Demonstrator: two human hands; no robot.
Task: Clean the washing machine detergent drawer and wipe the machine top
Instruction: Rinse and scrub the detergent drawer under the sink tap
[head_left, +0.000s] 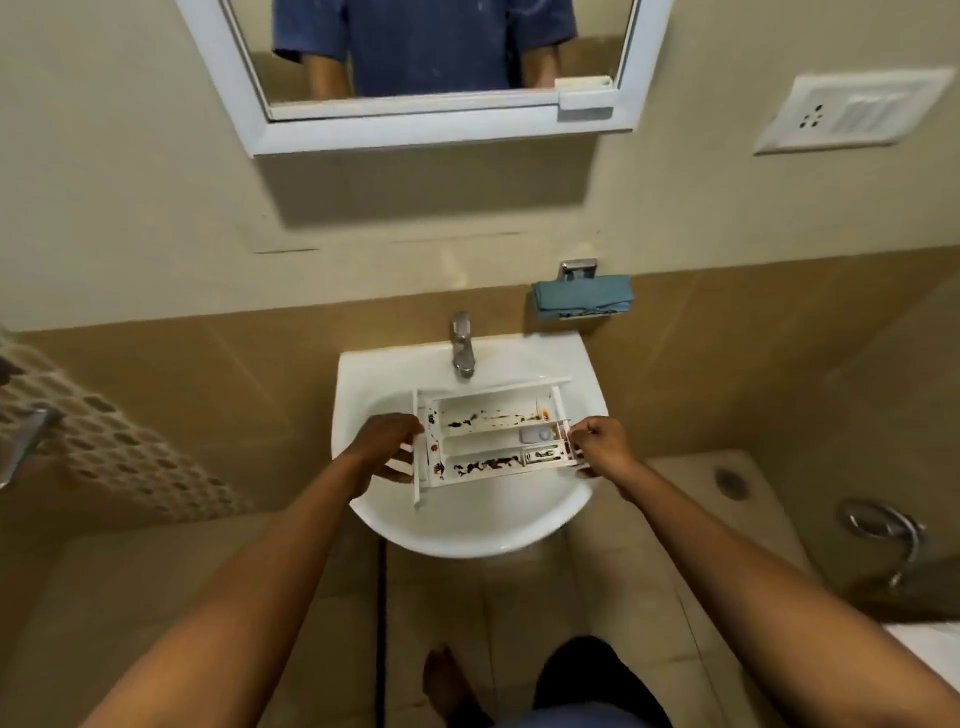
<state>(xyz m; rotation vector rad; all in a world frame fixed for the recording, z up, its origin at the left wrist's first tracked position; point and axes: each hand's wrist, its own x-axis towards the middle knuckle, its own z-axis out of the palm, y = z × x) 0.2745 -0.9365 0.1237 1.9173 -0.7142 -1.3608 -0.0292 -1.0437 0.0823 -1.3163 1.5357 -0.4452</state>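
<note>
Detergent drawer (493, 441) over white sink (467, 535), open side up; dark brown grime streaks in far and near compartments. L hand (387, 448) at drawer's 9 o'clock, fingers curled round that end. R hand (602, 447) at 3 o'clock, fingers curled tight on other end. Tap (461, 348) at drawer's 12. Folded blue cloth (582, 299) on wall holder, approx 1 o'clock of sink.

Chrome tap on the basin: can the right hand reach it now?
Probably, once freed: the right hand grips the stained white plastic detergent drawer; nothing else blocks the chrome tap.
</note>
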